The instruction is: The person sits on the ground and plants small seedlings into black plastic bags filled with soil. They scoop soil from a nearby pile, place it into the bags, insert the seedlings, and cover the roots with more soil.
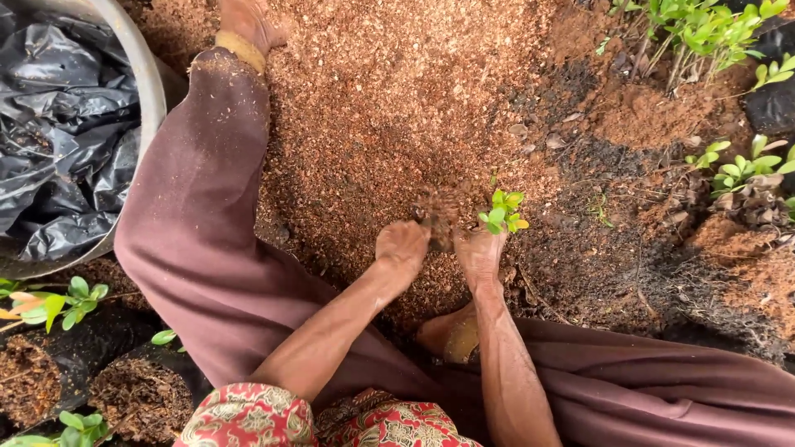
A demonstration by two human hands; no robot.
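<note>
I sit on the ground with both legs stretched over a bed of reddish-brown sawdust-like mix (389, 99). My left hand (403, 248) is curled into a fist, pressed into the mix with some of it in its grip. My right hand (479, 252) holds a small seedling (502, 212) with bright green leaves by its stem. A clump of the mix (439, 211) sits between the two hands, touching both.
A metal basin (137, 58) with crumpled black plastic bags (58, 132) stands at the upper left. Filled black bags with seedlings (58, 302) lie at the lower left. More seedlings (704, 33) grow at the upper right, by dark soil (613, 248).
</note>
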